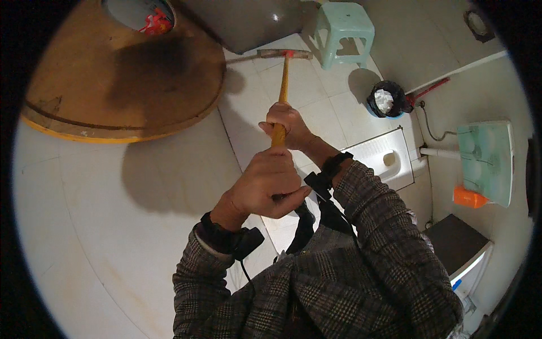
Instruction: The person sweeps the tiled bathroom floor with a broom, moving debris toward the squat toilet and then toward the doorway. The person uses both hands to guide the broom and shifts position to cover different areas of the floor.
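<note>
Both of my hands grip the yellow pole [284,82] of a floor squeegee, which slants away from me down to the floor. At its far end is a narrow, wide head [299,55] with a red joint in the middle, lying on the pale tiles. My left hand [268,183] is closed around the near, upper end, with its thumb pointing right. Farther down the pole, my right hand [289,125] wraps around it. The squeegee head lies between a round wooden tabletop and a pale green stool [347,25].
A round wooden tabletop [186,96] leans in at the upper left. On the right are a squat toilet [395,152] set in the floor, a black-lined bin [395,107] with white paper, a green cistern [485,158] on the wall, and a dark-topped cabinet [457,243].
</note>
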Demonstrator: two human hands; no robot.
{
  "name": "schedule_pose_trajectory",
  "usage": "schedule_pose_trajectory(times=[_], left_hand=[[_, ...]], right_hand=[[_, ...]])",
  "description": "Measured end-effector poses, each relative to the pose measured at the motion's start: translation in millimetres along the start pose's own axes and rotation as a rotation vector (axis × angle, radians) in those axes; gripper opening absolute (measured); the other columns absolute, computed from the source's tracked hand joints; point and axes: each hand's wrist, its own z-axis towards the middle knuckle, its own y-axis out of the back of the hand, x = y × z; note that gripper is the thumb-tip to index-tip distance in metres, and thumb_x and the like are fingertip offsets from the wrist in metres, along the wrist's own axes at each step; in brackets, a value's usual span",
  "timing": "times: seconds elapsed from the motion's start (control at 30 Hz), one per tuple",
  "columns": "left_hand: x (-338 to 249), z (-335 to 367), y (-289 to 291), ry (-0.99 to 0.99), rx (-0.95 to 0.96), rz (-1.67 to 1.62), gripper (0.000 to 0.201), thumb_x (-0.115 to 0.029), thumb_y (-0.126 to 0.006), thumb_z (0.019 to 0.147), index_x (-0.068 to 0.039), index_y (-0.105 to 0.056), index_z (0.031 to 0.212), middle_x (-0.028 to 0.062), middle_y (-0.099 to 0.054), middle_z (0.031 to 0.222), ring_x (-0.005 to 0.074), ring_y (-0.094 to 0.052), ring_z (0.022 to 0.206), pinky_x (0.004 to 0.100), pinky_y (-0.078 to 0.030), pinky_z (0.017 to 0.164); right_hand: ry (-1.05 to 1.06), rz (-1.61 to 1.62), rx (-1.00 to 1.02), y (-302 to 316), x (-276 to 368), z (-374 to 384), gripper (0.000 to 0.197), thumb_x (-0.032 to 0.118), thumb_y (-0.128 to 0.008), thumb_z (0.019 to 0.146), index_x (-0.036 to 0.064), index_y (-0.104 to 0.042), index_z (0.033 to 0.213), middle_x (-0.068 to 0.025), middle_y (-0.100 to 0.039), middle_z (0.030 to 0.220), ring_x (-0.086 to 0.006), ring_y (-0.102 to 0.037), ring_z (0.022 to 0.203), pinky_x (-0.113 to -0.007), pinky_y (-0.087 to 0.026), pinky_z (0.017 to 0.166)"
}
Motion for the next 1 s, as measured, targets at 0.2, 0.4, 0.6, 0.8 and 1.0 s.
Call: schedule_pose_trajectory(times=[0.2,0.4,0.6,0.8,1.0], left_hand=[[43.7,-1.6,-7.4,0.05,-0.053,0.059,0.034,-0.001,-0.077,0.071,-0.009,-0.047,0.056,0.005,-0.045,0.056,0.0254,-0.048,0.056,0.0373,-0.039,0.057],[70.1,-5.6,-2.9,0.081,-0.117,0.037,0.034,0.001,-0.075,0.071,-0.009,-0.047,0.055,0.0055,-0.043,0.055,0.0262,-0.046,0.054,0.0364,-0.037,0.056],[10.6,1.5,5.9,0.131,-0.154,0.011,0.035,0.003,-0.073,0.07,-0.008,-0.045,0.053,0.0058,-0.045,0.054,0.0259,-0.045,0.048,0.0368,-0.035,0.051],[32.2,-2.3,5.2,0.14,-0.169,0.063,0.035,0.002,-0.075,0.073,-0.007,-0.046,0.055,0.0064,-0.043,0.055,0.0259,-0.044,0.05,0.0369,-0.036,0.054],[2.9,-21.3,12.1,0.208,-0.143,0.024,0.035,0.001,-0.075,0.071,-0.009,-0.046,0.054,0.0063,-0.043,0.055,0.0269,-0.044,0.05,0.0377,-0.035,0.052]], right_hand=[[-0.109,-0.06,0.185,4.1,-52.5,-0.3,0.028,0.008,-0.078,0.08,0.0055,-0.051,0.07,-0.0083,-0.055,0.071,-0.0308,-0.053,0.072,-0.042,-0.042,0.068],[-0.051,-0.047,0.162,-3.9,-74.7,16.0,0.026,0.012,-0.078,0.079,0.0059,-0.054,0.071,-0.008,-0.057,0.071,-0.0317,-0.054,0.073,-0.043,-0.044,0.068],[-0.09,0.065,0.251,-6.2,-28.7,11.5,0.019,0.016,-0.074,0.075,0.0099,-0.057,0.07,-0.0086,-0.061,0.073,-0.0346,-0.059,0.075,-0.046,-0.045,0.069],[-0.077,0.043,0.244,-16.4,-40.0,25.2,0.031,0.011,-0.076,0.077,0.0068,-0.047,0.064,-0.0095,-0.052,0.064,-0.034,-0.053,0.068,-0.043,-0.042,0.065],[-0.023,0.127,0.269,-27.0,-16.6,11.9,0.034,0.015,-0.075,0.077,0.0079,-0.045,0.063,-0.0092,-0.05,0.064,-0.0344,-0.051,0.067,-0.044,-0.04,0.065]])
